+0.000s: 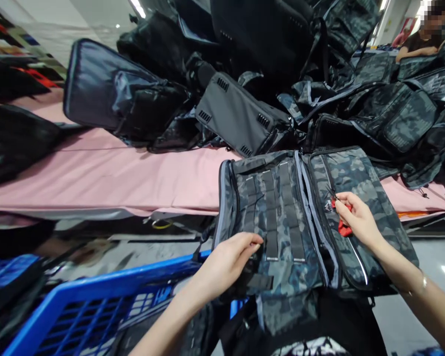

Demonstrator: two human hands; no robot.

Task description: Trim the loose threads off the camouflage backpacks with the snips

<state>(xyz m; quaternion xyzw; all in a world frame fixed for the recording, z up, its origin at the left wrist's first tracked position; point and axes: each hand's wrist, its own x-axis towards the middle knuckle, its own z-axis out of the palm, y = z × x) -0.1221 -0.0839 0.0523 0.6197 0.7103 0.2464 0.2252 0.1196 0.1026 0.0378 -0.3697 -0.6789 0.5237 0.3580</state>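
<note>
A dark camouflage backpack point(282, 277) lies opened out before me, partly over the edge of the pink-covered table. Rows of dark webbing straps cross its left panel. The right panel point(363, 178) has a zipper running down it. My right hand point(358, 220) is closed over that panel, with a small red tool, apparently thread snips point(344, 228), in its fingers. Its fingertips are at a dark cord or pull near the zipper. My left hand point(233, 254) hovers at the left panel, thumb and fingertips pinched together. Whatever they hold, if anything, is too small to make out.
Many black and camouflage bags point(244, 113) are heaped along the back of the pink-covered table point(163, 173). A blue plastic crate point(107, 282) with dark bags stands at lower left. Another person point(422, 44) is at the far right back.
</note>
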